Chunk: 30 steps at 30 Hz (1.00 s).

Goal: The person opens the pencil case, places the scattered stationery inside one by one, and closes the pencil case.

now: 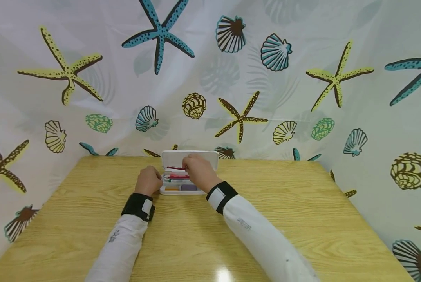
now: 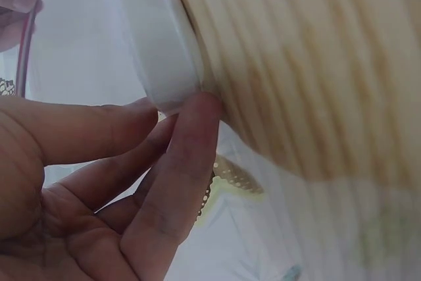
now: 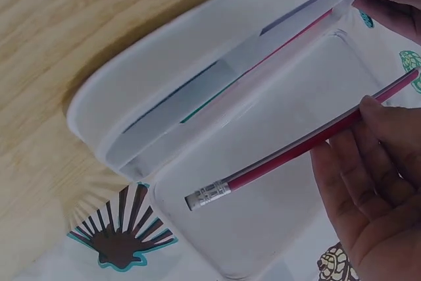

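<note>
A white pencil case (image 1: pixel 168 193) lies on the wooden table with its lid (image 1: pixel 171 157) raised at the back. My left hand (image 1: pixel 148 181) holds the left end of the case; in the left wrist view its thumb and fingers pinch a rounded corner of the white case (image 2: pixel 158 37). Over the case, my right hand (image 1: pixel 199 172) pinches a red pencil (image 3: pixel 283 157) between thumb and fingers. The pencil has a metal band and an eraser (image 3: pixel 192 201) at one end, and it lies across the inside of the lid in the right wrist view.
Inside the case are several pens or pencils (image 1: pixel 176 177), an orange item (image 1: pixel 172 188) and a purple block (image 1: pixel 188 188). The wooden table (image 1: pixel 284 219) meets a hanging cloth (image 1: pixel 203 133) printed with starfish and shells behind the case.
</note>
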Motion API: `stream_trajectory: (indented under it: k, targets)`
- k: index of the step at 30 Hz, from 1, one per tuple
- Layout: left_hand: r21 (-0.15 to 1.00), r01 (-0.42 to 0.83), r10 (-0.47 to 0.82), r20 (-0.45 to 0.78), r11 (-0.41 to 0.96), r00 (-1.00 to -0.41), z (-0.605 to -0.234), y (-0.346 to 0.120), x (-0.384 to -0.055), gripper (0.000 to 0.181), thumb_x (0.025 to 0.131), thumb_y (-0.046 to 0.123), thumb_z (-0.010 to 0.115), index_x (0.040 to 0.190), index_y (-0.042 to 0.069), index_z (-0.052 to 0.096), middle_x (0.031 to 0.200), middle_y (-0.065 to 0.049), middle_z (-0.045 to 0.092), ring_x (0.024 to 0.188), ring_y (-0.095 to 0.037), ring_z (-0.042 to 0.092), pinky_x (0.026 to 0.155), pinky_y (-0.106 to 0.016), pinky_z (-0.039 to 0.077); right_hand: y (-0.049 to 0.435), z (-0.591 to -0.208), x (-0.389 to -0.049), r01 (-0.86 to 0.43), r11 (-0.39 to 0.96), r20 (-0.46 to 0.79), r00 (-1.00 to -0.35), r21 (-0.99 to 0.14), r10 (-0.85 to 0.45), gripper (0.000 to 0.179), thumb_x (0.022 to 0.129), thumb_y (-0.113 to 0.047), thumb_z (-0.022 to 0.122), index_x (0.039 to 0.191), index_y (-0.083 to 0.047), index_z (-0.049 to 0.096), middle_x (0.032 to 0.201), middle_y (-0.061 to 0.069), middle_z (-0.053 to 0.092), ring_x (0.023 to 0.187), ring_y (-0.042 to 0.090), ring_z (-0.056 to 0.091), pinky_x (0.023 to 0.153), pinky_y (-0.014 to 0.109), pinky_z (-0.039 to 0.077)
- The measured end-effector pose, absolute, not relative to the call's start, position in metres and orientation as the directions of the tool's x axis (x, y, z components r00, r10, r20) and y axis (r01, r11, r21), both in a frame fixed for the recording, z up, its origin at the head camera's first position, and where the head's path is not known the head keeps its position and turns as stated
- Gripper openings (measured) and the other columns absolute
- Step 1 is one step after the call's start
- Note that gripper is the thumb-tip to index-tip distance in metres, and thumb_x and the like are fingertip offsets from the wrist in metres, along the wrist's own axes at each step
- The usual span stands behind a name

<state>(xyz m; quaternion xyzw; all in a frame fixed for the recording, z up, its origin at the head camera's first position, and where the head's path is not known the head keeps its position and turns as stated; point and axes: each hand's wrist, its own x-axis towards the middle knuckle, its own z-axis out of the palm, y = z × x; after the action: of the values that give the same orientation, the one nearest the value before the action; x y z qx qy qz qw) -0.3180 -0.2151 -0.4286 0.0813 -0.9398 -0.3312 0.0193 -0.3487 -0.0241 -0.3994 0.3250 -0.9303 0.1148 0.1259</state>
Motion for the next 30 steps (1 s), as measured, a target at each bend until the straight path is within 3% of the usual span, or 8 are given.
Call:
stream_trajectory:
  k: [10, 19, 30]
  targets:
    - [0.622, -0.123, -0.161, 0.006, 0.774, -0.987, -0.43, -0.217, -0.318, 0.014, 0.085, -0.001, 0.067, 0.095, -0.009, 0.073, 0.094, -0.022, 0.07, 0.08, -0.033, 0.063, 0.069, -0.042, 0.055, -0.028, -0.407, -0.352, -0.62, 0.776, 0.245, -0.775, -0.117, -0.582, 0.011, 0.097, -0.003, 0.067, 0.101, -0.01, 0.076, 0.099, 0.003, 0.068, 0.1, 0.018, 0.064, 0.085, 0.031, 0.055]
    - [0.622, -0.127, -0.159, -0.005, 0.773, -0.987, -0.429, -0.216, -0.316, 0.014, 0.085, -0.001, 0.067, 0.095, -0.009, 0.073, 0.094, -0.022, 0.07, 0.082, -0.033, 0.064, 0.073, -0.043, 0.055, -0.034, -0.418, -0.358, -0.608, 0.793, 0.216, -0.779, -0.032, -0.588, 0.014, 0.095, -0.002, 0.069, 0.1, -0.011, 0.078, 0.098, 0.002, 0.072, 0.094, 0.017, 0.065, 0.084, 0.03, 0.054]
    - [0.626, -0.132, -0.162, -0.01, 0.768, -0.987, -0.428, -0.216, -0.317, 0.016, 0.085, 0.0, 0.067, 0.097, -0.009, 0.073, 0.097, -0.023, 0.07, 0.084, -0.034, 0.064, 0.075, -0.044, 0.055, -0.034, -0.427, -0.363, -0.576, 0.817, 0.184, -0.806, -0.027, -0.563, 0.013, 0.097, -0.003, 0.066, 0.095, -0.011, 0.076, 0.096, 0.001, 0.071, 0.09, 0.015, 0.063, 0.08, 0.029, 0.054]
